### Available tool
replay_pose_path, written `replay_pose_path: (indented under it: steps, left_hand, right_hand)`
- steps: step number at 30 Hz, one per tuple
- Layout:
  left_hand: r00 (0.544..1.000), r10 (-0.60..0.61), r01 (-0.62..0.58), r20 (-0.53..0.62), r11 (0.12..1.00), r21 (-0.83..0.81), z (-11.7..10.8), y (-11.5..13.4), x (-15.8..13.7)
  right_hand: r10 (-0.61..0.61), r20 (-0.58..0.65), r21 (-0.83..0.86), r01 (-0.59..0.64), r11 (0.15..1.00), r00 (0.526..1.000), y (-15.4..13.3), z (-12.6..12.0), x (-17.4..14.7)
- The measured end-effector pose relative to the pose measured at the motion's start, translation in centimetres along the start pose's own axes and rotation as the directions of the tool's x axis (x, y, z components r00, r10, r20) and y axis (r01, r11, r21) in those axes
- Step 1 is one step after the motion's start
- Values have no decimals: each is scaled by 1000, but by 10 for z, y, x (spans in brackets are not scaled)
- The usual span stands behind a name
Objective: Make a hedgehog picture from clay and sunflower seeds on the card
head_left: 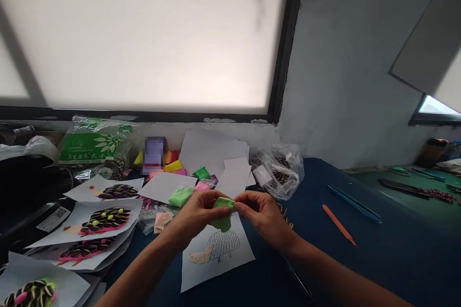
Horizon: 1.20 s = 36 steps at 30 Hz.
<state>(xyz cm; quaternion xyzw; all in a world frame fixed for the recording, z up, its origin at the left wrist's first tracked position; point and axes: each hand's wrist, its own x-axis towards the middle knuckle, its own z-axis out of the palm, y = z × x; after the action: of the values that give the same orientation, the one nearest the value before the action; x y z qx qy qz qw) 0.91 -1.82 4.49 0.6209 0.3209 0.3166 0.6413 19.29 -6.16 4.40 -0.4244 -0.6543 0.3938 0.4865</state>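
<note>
Your left fingers [218, 213] and right fingers [248, 195] pinch the light green clay [222, 224], whose loose flap hangs under the left ones. The drawing sheet [201, 276] lies below your fingers; the orange tool [337, 223] rests well to their right.

clay [221, 224]: bright green | drawing paper [200, 276]: white, black-line pattern | table [306, 211]: dark blue | slim tool [337, 223]: orange | tweezers [355, 204]: blue

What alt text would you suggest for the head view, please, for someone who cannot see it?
A person's left hand and right hand pinch a green clay-like piece above a paper drawing on a blue table. Decorated pictures lie at left, an orange tool and blue tool at right.
</note>
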Motion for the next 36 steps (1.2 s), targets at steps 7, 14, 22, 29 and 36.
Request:
replay_pose_path:
  steps: [7, 14, 22, 29, 36]
  left_hand:
    - [996, -34, 30, -81, 998, -52, 10, 9, -1]
    - [990, -43, 32, -137, 996, -85, 12, -3, 2]
    - [991, -50, 32, -121, 989, -146, 14, 0, 2]
    - [992, -32, 17, -125, 992, -122, 16, 0, 1]
    - [997, -54, 46, -60, 991, -124, 19, 3, 1]
  right_hand:
    - [-141, -56, -203, 127, 971, 988, -8, 3, -5]
    - [-87, -58, -209, 73, 975, 995, 0, 7, -5]
    - [14, -152, -70, -25, 997, 988, 4, 6, -3]
    - [61, -112, -38, -66, 997, 992, 1, 7, -3]
    - [100, -58, 75, -96, 993, 993, 1, 5, 0]
